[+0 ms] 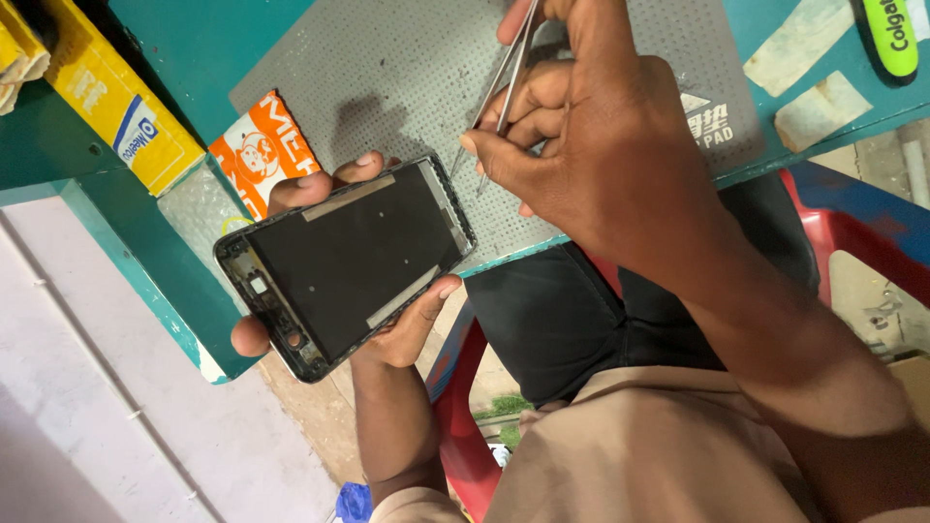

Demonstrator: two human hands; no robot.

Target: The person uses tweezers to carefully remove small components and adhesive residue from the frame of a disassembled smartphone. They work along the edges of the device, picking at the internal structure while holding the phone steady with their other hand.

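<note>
One opened phone frame (347, 266), one pair of metal tweezers (504, 82) and two hands are seen. The phone frame is held in the left hand (383, 329), out past the edge of the teal counter (208, 44) and above the lap. The fingers (339, 177) of that hand are wrapped around its far long edge and the thumb (431, 295) is pressed on the near long edge, so the frame is clasped firmly. Its long axis is set on a slant, from lower left to upper right; the end with the small camera parts is turned to the lower left, and the dark inner plate faces up.

The tweezers are pinched in the right hand (581, 145), whose fingers are closed tightly around them. The two thin prongs are slightly apart and their tips are brought down just beside the frame's upper right corner; whether anything is gripped between them cannot be told.

On the counter one grey perforated mat (387, 68), one orange packet (260, 150), one yellow box (116, 102) and two strips of pale tape (812, 82) are laid. One red chair (852, 228) is seen below.
</note>
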